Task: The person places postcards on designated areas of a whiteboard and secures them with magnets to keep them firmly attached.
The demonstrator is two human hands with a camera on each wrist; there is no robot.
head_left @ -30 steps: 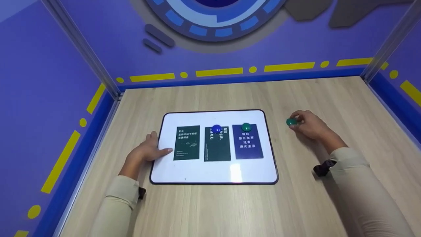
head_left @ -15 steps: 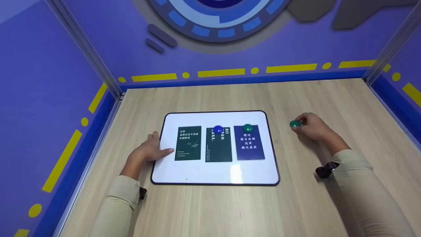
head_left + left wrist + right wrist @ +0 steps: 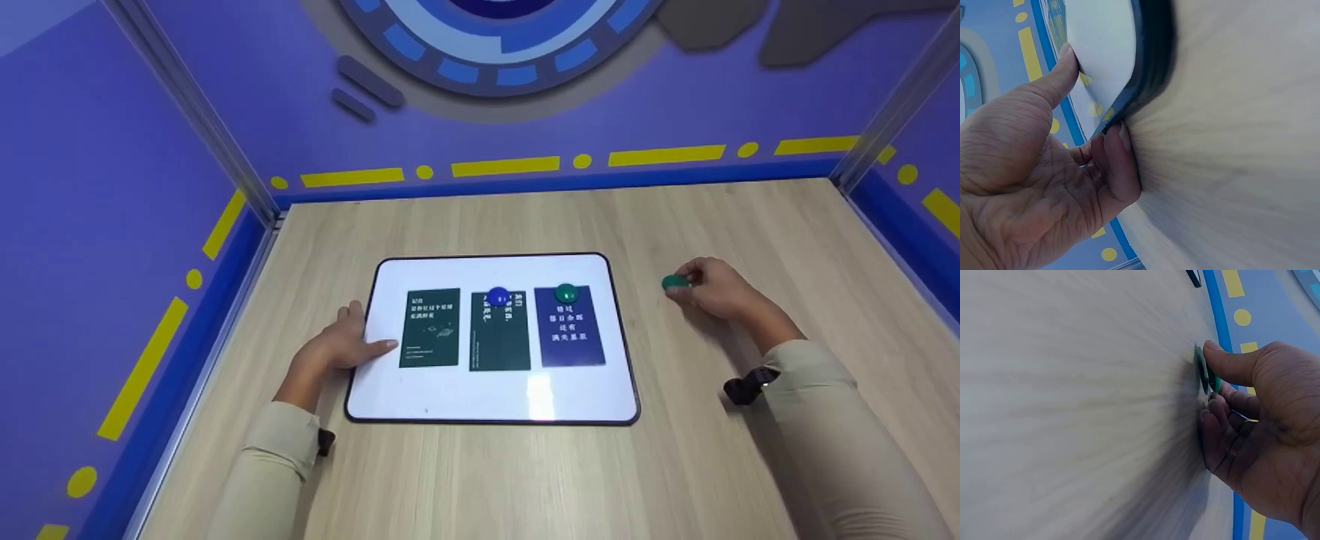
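A whiteboard (image 3: 577,394) with a black rim lies on the table. My left hand (image 3: 337,341) grips its left edge, thumb on the white face and fingers curled at the rim, as the left wrist view shows too. My right hand (image 3: 712,286), right of the board, pinches a round green magnet (image 3: 674,283) close to the tabletop; in the right wrist view the thumb and fingers partly cover this magnet (image 3: 1202,368). On the board are a dark green card (image 3: 430,330), a second green card (image 3: 500,345) under a blue magnet (image 3: 498,297), and a blue card (image 3: 571,337) under another green magnet (image 3: 566,293).
The wooden table (image 3: 495,480) is bounded by a blue-purple back wall (image 3: 487,135) and side walls, with yellow marks along them. A dark device (image 3: 741,388) is worn at the right wrist, and another dark piece (image 3: 325,442) at the left cuff.
My right hand and its green magnet have shifted slightly to the right, and the magnet appears more tilted. The left hand keeps its place on the board's edge.
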